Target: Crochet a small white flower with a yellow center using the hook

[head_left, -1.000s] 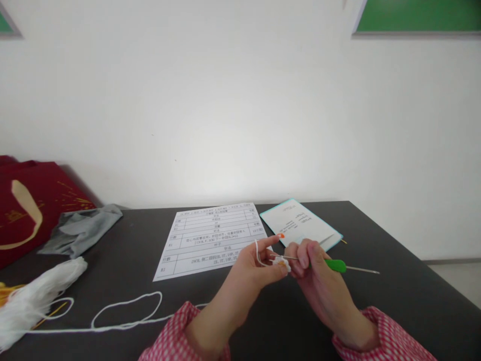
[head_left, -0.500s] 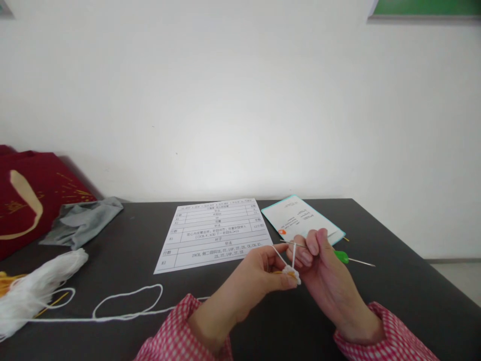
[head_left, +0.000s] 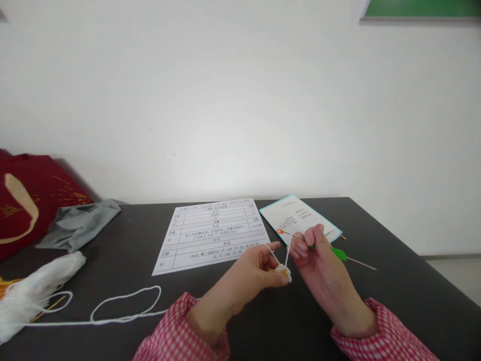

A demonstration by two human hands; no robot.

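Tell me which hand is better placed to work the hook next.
Probably the right: the right hand holds the green-handled hook, a white strand rising to it, while the left hand pinches the small white-and-yellow piece.

Black table [head_left: 128, 260], printed sheet [head_left: 210, 234], blue-edged card [head_left: 295, 216], white yarn [head_left: 45, 286]

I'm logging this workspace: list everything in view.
Table: one, black, foreground
Wall: one, white, behind
Board: one, green, upper right
Bag: one, red, left
Pouch: one, grey, left
Yarn bundle: one, white, left
Yarn loop: one, white, lower left
Yellow yarn: count unclear, left edge
Printed sheet: one, white, centre
Card: one, white, blue edged, right
Hook: one, green handle, lower right
Crochet piece: one, white and yellow, centre
Left hand: one, holding crochet piece
Right hand: one, holding hook
Sleeves: two, red checked, bottom
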